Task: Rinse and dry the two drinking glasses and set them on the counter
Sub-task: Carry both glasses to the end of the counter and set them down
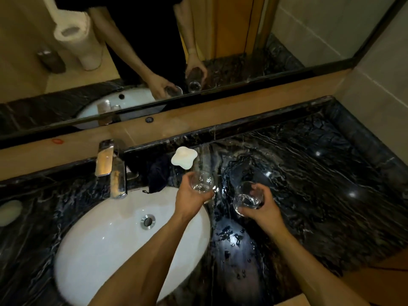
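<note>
The left hand (191, 196) grips one glass (202, 182) at the sink's (106, 246) right rim; the right hand (263, 208) grips the other glass (248, 198) farther right of the sink.

Sink (92, 250) sits at the counter's (309, 195) left, faucet (112, 171) behind it, soap dish (184, 157) near the back edge, two glasses (202, 183) (248, 198) held right of the sink.

Dark cloth (157, 173) blurred; sink (92, 250) partly behind forearms.
</note>
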`<state>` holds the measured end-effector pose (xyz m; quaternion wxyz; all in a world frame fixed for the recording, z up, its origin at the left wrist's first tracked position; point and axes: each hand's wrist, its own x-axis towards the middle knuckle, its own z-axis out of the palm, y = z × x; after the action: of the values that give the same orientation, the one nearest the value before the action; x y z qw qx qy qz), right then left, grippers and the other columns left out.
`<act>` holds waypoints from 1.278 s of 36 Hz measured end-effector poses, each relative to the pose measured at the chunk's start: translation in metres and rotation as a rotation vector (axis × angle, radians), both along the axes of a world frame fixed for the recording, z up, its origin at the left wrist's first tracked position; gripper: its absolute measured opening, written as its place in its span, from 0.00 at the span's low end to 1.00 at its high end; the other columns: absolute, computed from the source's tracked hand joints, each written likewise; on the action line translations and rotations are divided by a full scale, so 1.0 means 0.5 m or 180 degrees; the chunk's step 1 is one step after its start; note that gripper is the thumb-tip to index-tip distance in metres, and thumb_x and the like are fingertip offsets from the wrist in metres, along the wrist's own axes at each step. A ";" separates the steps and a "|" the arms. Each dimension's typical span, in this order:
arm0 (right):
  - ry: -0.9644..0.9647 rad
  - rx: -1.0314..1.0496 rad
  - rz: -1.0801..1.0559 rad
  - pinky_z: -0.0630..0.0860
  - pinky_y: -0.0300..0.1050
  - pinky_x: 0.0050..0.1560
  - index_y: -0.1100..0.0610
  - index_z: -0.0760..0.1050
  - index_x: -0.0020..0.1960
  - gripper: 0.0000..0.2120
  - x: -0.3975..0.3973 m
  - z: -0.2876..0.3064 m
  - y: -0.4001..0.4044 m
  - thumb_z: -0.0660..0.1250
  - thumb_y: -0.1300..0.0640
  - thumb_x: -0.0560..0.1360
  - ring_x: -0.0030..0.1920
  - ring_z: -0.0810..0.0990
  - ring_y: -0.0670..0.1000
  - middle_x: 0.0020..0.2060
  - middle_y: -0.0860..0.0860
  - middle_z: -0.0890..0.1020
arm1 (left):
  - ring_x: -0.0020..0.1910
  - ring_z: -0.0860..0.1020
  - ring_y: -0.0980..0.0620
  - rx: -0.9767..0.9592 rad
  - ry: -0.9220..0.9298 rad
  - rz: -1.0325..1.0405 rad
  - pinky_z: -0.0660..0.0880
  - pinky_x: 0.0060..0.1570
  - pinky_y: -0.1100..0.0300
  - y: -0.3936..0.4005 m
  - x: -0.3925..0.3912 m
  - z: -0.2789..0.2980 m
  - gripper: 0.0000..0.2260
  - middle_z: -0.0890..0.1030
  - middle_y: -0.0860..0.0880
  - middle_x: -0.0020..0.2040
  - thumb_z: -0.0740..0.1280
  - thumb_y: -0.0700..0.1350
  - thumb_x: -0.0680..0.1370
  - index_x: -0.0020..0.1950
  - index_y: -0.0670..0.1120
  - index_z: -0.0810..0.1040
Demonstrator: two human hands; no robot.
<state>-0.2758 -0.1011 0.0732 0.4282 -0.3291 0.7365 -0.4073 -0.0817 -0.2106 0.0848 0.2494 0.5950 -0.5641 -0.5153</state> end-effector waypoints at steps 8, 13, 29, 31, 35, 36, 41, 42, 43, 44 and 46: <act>-0.0111 -0.0261 0.0620 0.67 0.24 0.46 0.45 0.65 0.65 0.40 0.003 0.039 0.061 0.83 0.63 0.62 0.54 0.75 0.37 0.58 0.46 0.77 | 0.58 0.75 0.55 -0.0046 -0.0109 0.0196 0.71 0.54 0.66 0.149 0.077 0.020 0.35 0.75 0.56 0.60 0.81 0.45 0.64 0.65 0.56 0.66; -0.0134 -0.0422 0.1193 0.73 0.27 0.51 0.40 0.69 0.61 0.39 0.026 0.045 0.091 0.83 0.64 0.60 0.54 0.78 0.35 0.60 0.46 0.78 | 0.58 0.75 0.61 -0.0086 -0.0093 0.0502 0.68 0.49 0.80 0.256 0.134 0.042 0.37 0.75 0.57 0.60 0.82 0.42 0.63 0.67 0.54 0.67; -0.0342 -0.0315 0.2929 0.78 0.43 0.59 0.43 0.68 0.64 0.37 0.237 0.070 0.140 0.83 0.58 0.61 0.58 0.80 0.44 0.61 0.41 0.80 | 0.56 0.78 0.64 -0.0248 0.0106 0.2064 0.72 0.51 0.74 0.563 0.312 0.089 0.36 0.78 0.52 0.60 0.82 0.34 0.62 0.64 0.52 0.71; -0.0377 -0.0303 0.3111 0.78 0.43 0.58 0.41 0.68 0.63 0.37 0.278 0.080 0.153 0.82 0.56 0.61 0.58 0.80 0.41 0.60 0.39 0.79 | 0.55 0.79 0.62 -0.0312 0.0090 0.2226 0.73 0.50 0.72 0.595 0.335 0.095 0.36 0.79 0.51 0.60 0.81 0.32 0.63 0.66 0.49 0.71; -0.0349 -0.0238 0.3389 0.80 0.43 0.55 0.38 0.68 0.62 0.37 0.357 0.096 0.184 0.82 0.57 0.61 0.54 0.79 0.38 0.55 0.33 0.79 | 0.54 0.79 0.63 -0.0361 0.0212 0.2566 0.75 0.48 0.71 0.663 0.391 0.100 0.36 0.79 0.51 0.59 0.80 0.30 0.63 0.66 0.48 0.70; -0.0331 -0.0228 0.3440 0.80 0.43 0.54 0.37 0.68 0.62 0.37 0.376 0.099 0.192 0.82 0.56 0.61 0.53 0.80 0.38 0.54 0.33 0.79 | 0.55 0.79 0.62 -0.0365 0.0228 0.2655 0.75 0.49 0.70 0.680 0.407 0.098 0.36 0.79 0.51 0.59 0.80 0.32 0.63 0.66 0.49 0.70; -0.0209 -0.0208 0.3683 0.80 0.41 0.55 0.39 0.68 0.63 0.39 0.491 0.108 0.237 0.84 0.56 0.60 0.53 0.81 0.40 0.54 0.39 0.81 | 0.55 0.79 0.62 -0.0356 0.0273 0.3015 0.76 0.50 0.70 0.769 0.491 0.096 0.37 0.79 0.52 0.60 0.81 0.33 0.63 0.65 0.53 0.70; -0.0198 -0.0212 0.3733 0.79 0.40 0.56 0.40 0.68 0.64 0.39 0.517 0.108 0.248 0.84 0.56 0.60 0.54 0.81 0.41 0.55 0.39 0.80 | 0.55 0.79 0.62 -0.0365 0.0289 0.3078 0.76 0.50 0.70 0.787 0.509 0.097 0.36 0.79 0.52 0.60 0.81 0.33 0.63 0.65 0.53 0.70; -0.0191 -0.0208 0.3788 0.79 0.39 0.56 0.40 0.68 0.64 0.40 0.543 0.109 0.260 0.84 0.55 0.59 0.55 0.80 0.42 0.56 0.39 0.80 | 0.56 0.79 0.62 -0.0382 0.0302 0.3137 0.76 0.50 0.70 0.807 0.528 0.098 0.36 0.79 0.52 0.60 0.81 0.33 0.63 0.65 0.53 0.71; -0.0179 -0.0210 0.3847 0.78 0.37 0.55 0.39 0.67 0.64 0.40 0.568 0.110 0.271 0.84 0.55 0.59 0.55 0.80 0.41 0.56 0.38 0.79 | 0.56 0.79 0.61 -0.0391 0.0308 0.3199 0.76 0.51 0.69 0.826 0.548 0.098 0.36 0.79 0.52 0.61 0.81 0.34 0.63 0.65 0.53 0.71; -0.0159 -0.0254 0.3950 0.77 0.33 0.53 0.39 0.68 0.63 0.40 0.616 0.114 0.291 0.84 0.57 0.59 0.55 0.79 0.37 0.56 0.37 0.79 | 0.58 0.78 0.60 -0.0417 0.0309 0.3294 0.77 0.53 0.67 0.864 0.590 0.098 0.37 0.78 0.52 0.61 0.82 0.35 0.63 0.67 0.52 0.70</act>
<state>0.0323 0.0445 0.1301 0.5896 -0.7020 0.3819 -0.1174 0.2133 0.2216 0.1340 0.5339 0.7545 -0.2151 -0.3153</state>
